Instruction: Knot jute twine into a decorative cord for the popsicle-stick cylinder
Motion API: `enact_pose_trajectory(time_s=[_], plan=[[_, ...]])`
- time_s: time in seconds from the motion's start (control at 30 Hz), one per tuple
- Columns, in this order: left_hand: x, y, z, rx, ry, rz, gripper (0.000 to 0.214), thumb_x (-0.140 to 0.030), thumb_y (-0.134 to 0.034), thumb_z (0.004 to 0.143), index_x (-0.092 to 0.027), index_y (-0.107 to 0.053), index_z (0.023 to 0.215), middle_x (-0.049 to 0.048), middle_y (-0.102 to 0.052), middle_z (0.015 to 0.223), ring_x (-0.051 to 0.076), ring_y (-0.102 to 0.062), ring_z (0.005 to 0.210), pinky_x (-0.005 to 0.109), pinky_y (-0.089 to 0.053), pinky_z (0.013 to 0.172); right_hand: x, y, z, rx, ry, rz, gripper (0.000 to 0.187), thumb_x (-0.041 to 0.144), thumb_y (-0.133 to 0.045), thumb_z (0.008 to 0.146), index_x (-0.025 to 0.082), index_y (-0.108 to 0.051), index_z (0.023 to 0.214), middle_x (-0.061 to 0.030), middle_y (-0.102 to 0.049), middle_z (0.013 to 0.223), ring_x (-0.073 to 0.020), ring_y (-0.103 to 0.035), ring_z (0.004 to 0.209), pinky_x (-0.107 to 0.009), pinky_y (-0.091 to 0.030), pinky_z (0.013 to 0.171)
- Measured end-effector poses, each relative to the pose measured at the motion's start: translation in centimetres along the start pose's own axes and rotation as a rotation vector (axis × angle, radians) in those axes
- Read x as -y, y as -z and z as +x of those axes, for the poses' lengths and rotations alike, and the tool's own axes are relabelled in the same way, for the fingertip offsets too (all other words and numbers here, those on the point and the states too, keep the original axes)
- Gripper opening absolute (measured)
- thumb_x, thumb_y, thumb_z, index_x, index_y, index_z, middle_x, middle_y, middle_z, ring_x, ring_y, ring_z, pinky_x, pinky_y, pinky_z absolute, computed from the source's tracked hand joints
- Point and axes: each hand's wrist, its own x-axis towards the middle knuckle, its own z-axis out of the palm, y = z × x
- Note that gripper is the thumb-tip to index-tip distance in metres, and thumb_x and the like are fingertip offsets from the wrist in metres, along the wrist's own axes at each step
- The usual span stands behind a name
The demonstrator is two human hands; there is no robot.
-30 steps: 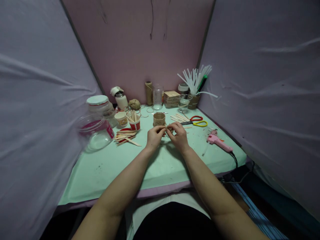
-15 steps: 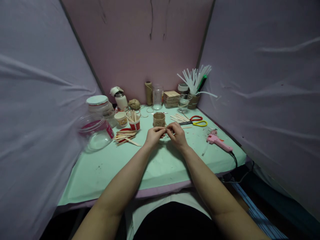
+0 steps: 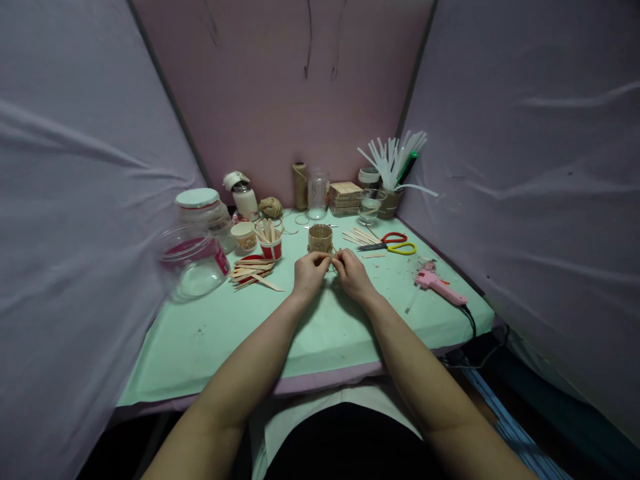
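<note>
Head view: table [image 3: 210,360] in pale green cloth, fabric walls on both sides. Wide-mouthed clear jar [image 3: 221,259] with pink label on the left, white-lidded jar [image 3: 197,198] behind it. Bundle of translucent glue sticks [image 3: 393,153] standing in a brown holder at the back right.

Left hand [image 3: 309,277] and right hand [image 3: 354,275] near the middle, fingertips almost meeting, each pinching what looks like one thin strand [image 3: 331,259], probably twine; too small to be sure. Strand sits just in front of a small brown cup [image 3: 320,248], upright, neither hand seen gripping it. Fingers hide its near base, so contact there can't be told.

Pink glue gun [image 3: 440,287] lies on its side to the right, cord dropping over the table edge. Red-and-yellow-handled scissors [image 3: 401,249] beyond the right hand, blades toward the cup. Loose craft sticks [image 3: 255,270] piled at left.

Risks, as judged: a hard pull could slip the strand from such a light pinch or, if tied to the cup, tip it. A snagged cord could drag the gun off; whether it is hot can't be told. A wide right-hand reach might meet the scissor blades.
</note>
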Motion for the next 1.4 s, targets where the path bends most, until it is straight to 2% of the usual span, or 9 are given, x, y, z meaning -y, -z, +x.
enact_pose_trajectory(time_s=[0.27, 0.47, 0.63, 0.9, 1.1, 1.4], plan=[[0.2, 0.0, 0.2, 0.04, 0.069, -0.12, 0.02, -0.029, -0.062, 0.07, -0.014, -0.071, 0.08, 0.0027, -0.065, 0.063, 0.012, -0.055, 0.057, 0.024, -0.042, 0.057, 0.3, 0.1, 0.0, -0.087, -0.039, 0.092, 0.008, 0.027, -0.05, 0.082, 0.02, -0.051, 0.078, -0.0031, -0.054, 0.079, -0.0168, -0.051, 0.075, -0.031, -0.043, 0.069], [0.2, -0.2, 0.2, 0.097, 0.095, -0.153, 0.021, -0.029, -0.063, 0.069, -0.014, -0.071, 0.08, 0.0025, -0.063, 0.06, 0.011, -0.053, 0.054, 0.023, -0.041, 0.053, 0.5, 0.3, 0.2, -0.149, -0.253, 0.359, 0.015, 0.034, -0.055, 0.076, 0.02, -0.055, 0.081, -0.0026, -0.059, 0.077, -0.016, -0.054, 0.071, -0.029, -0.045, 0.064], [-0.1, -0.3, 0.1, 0.132, 0.15, -0.185, 0.02, -0.028, -0.065, 0.066, -0.013, -0.072, 0.077, 0.0036, -0.065, 0.062, 0.011, -0.052, 0.052, 0.023, -0.04, 0.051, 0.1, 0.2, 0.5, -0.209, -0.321, 0.518, 0.019, 0.035, -0.06, 0.072, 0.02, -0.051, 0.08, -0.0007, -0.056, 0.075, -0.0142, -0.052, 0.067, -0.028, -0.044, 0.062], [-0.9, -0.2, -0.1, 0.167, 0.155, -0.204, 0.02, -0.026, -0.066, 0.065, -0.013, -0.072, 0.078, 0.0025, -0.064, 0.061, 0.01, -0.051, 0.051, 0.022, -0.04, 0.05, -0.1, 0.3, 0.6, -0.24, -0.327, 0.498, 0.022, 0.036, -0.062, 0.072, 0.02, -0.05, 0.082, -0.0012, -0.057, 0.077, -0.0145, -0.054, 0.069, -0.029, -0.046, 0.065], [-1.2, -0.2, -0.2, 0.175, 0.127, -0.181, 0.023, -0.035, -0.063, 0.069, -0.013, -0.07, 0.072, 0.0027, -0.063, 0.061, 0.01, -0.051, 0.052, 0.021, -0.039, 0.049, 0.0, 0.3, 0.5, -0.247, -0.32, 0.51, 0.024, 0.036, -0.064, 0.07, 0.021, -0.05, 0.082, -0.0011, -0.057, 0.077, -0.0147, -0.055, 0.069, -0.029, -0.047, 0.065], [0.1, -0.4, -0.1, 0.062, 0.062, -0.116, 0.021, -0.034, -0.061, 0.071, -0.015, -0.069, 0.072, 0.0011, -0.062, 0.062, 0.012, -0.051, 0.058, 0.023, -0.039, 0.057, 0.1, 0.1, 0.5, -0.227, -0.343, 0.505, 0.028, 0.038, -0.066, 0.068, 0.02, -0.05, 0.082, -0.0008, -0.058, 0.076, -0.0147, -0.055, 0.069, -0.029, -0.046, 0.065]])
